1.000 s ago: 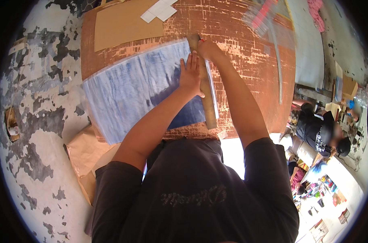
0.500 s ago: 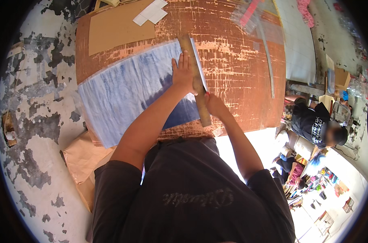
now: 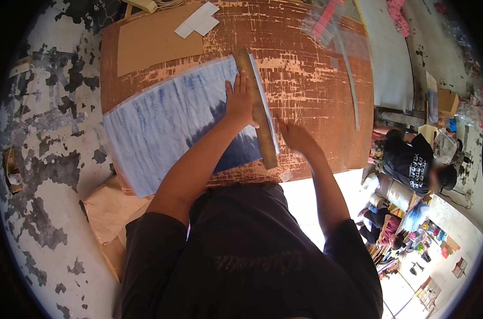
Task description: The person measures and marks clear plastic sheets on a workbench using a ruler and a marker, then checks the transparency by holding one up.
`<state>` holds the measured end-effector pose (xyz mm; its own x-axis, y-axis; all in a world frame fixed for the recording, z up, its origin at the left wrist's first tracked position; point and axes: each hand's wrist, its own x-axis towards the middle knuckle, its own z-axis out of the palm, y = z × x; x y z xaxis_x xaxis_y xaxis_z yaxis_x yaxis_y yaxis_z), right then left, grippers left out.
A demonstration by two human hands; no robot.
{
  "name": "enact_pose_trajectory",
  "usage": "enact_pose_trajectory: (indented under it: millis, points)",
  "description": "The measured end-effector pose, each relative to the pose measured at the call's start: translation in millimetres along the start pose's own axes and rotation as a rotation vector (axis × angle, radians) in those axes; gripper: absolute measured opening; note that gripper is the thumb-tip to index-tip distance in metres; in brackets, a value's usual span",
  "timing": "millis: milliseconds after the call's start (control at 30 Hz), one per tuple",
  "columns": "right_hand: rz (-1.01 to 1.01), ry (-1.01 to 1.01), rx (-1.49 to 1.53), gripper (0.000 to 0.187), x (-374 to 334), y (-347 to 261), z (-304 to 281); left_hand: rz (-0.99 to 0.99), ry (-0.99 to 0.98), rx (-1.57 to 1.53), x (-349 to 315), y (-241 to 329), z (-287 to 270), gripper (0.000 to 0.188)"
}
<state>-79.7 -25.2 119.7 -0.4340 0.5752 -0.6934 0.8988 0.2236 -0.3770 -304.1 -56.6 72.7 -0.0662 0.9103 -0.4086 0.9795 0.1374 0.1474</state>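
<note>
A blue-and-white patterned sheet (image 3: 162, 117), with a clear, shiny margin, lies slanted on the worn reddish-brown table (image 3: 305, 95). Across its right end runs a long, flat brown straightedge (image 3: 259, 109), leaving a narrow strip of sheet showing on the far side. My left hand (image 3: 240, 103) lies flat on the sheet, fingers stretched and close together, its fingertips and thumb against the straightedge. Just right of the strip, my right hand (image 3: 296, 136) is closed, apart from the sheet. What it grips is mostly hidden; only a small reddish tip shows by the fingers.
Brown cardboard (image 3: 162, 40) and a white cut piece (image 3: 198, 20) lie at the far left. Clear plastic and a thin grey strip (image 3: 350, 85) are at the right. Brown paper (image 3: 111, 210) hangs by the near left corner. Two people (image 3: 411, 162) are off to the right.
My right hand has moved slightly right and nearer, away from the straightedge. The cut-looking edge strip now stands out more along the straightedge. My left hand keeps its place.
</note>
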Motion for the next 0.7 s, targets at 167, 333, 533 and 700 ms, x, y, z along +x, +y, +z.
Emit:
enact_pose_trajectory:
  millis: [167, 333, 533, 700]
  points:
    - [-0.045, 0.385, 0.169, 0.062, 134.8, -77.4, -44.2, 0.026, -0.012, 0.038, 0.4, 5.1, -6.6, 0.163]
    - [-0.33, 0.283, -0.287, 0.059, 195.0, -102.9, -63.1, 0.026, -0.067, 0.079, 1.3, 4.6, -14.0, 0.16]
    - [-0.318, 0.131, -0.245, 0.057, 191.3, -113.4, -76.0, 0.013, -0.065, 0.048, -0.7, 3.3, -6.2, 0.161]
    - [-0.267, 0.145, -0.303, 0.055, 169.5, -100.2, -56.5, 0.014, -0.067, 0.033, 1.1, 2.7, -10.0, 0.163]
